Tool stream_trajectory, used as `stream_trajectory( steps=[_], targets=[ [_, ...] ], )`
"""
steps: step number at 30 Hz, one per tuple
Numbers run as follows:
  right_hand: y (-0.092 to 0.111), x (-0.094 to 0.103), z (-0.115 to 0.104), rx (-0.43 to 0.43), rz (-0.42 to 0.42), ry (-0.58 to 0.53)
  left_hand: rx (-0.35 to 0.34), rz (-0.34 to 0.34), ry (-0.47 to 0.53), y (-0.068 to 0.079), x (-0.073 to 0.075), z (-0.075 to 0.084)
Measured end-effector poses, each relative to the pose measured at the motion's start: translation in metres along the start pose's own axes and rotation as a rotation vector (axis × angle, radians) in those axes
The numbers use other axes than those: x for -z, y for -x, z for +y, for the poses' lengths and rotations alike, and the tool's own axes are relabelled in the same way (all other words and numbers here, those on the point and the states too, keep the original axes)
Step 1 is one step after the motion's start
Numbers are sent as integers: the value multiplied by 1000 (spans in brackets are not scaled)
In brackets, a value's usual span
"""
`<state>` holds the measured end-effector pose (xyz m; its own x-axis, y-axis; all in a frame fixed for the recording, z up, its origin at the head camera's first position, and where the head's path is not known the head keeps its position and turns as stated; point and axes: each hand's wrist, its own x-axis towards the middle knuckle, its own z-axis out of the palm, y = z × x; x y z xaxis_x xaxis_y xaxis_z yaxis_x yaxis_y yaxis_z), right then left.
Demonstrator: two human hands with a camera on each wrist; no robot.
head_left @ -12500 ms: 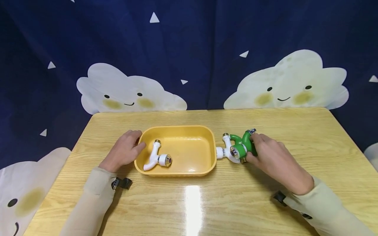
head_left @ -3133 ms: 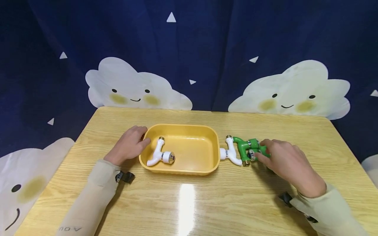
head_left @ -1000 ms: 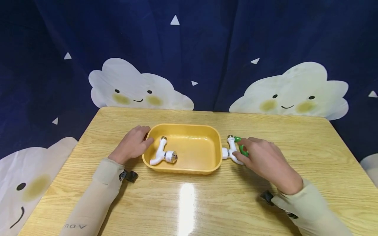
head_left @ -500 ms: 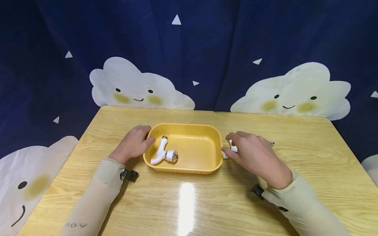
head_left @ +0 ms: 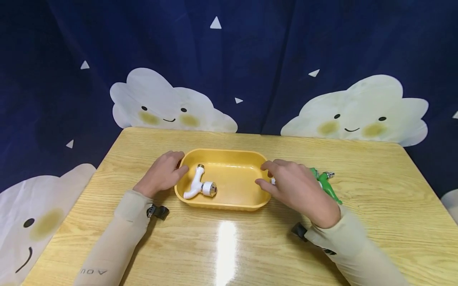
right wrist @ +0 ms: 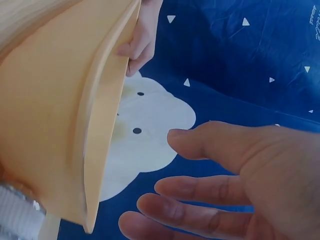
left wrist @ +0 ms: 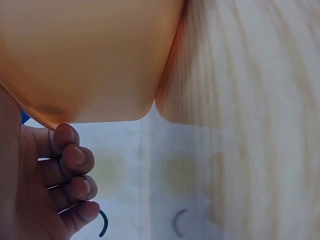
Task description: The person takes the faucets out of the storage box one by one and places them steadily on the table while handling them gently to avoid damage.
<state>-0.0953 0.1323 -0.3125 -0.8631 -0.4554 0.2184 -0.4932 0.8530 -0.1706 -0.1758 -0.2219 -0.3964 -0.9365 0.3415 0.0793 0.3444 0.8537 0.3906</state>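
Note:
A yellow plastic basin (head_left: 225, 207) stands on the table, and a white tap (head_left: 196, 186) with a brass threaded end lies in its left part. My left hand (head_left: 162, 174) holds the basin's left end, thumb over the rim; in the left wrist view its fingertips curl right by the rim. My right hand (head_left: 293, 186) hovers over the basin's right rim, thumb and fingers parted and holding nothing. Beneath it a second white tap is mostly hidden; its ribbed knob (right wrist: 21, 216) shows in the right wrist view. Green taps (head_left: 326, 186) lie partly hidden behind the right hand.
The wooden table (head_left: 171, 246) has its far edge against a dark blue curtain (head_left: 243, 47) printed with clouds. A black wrist camera (head_left: 157, 212) sits on the left sleeve, another (head_left: 299, 231) on the right.
My right hand has let go of the green tap and moved left, over the second white tap to the basin's right rim. My left hand stays at the left rim.

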Motion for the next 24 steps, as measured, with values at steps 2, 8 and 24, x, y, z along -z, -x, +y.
stream_trajectory(
  steps=[2, 8, 24],
  targets=[
    [-2, -2, -3, 11, 3, -1, 1, 0, -2, 0, 0, 0],
    [-5, -6, -9, 7, -15, -13, 6, -2, -5, 0, 0, -1],
    [-10, -16, -20, 57, -38, -22, -6, 6, -6, 0, -1, -2]
  ],
)
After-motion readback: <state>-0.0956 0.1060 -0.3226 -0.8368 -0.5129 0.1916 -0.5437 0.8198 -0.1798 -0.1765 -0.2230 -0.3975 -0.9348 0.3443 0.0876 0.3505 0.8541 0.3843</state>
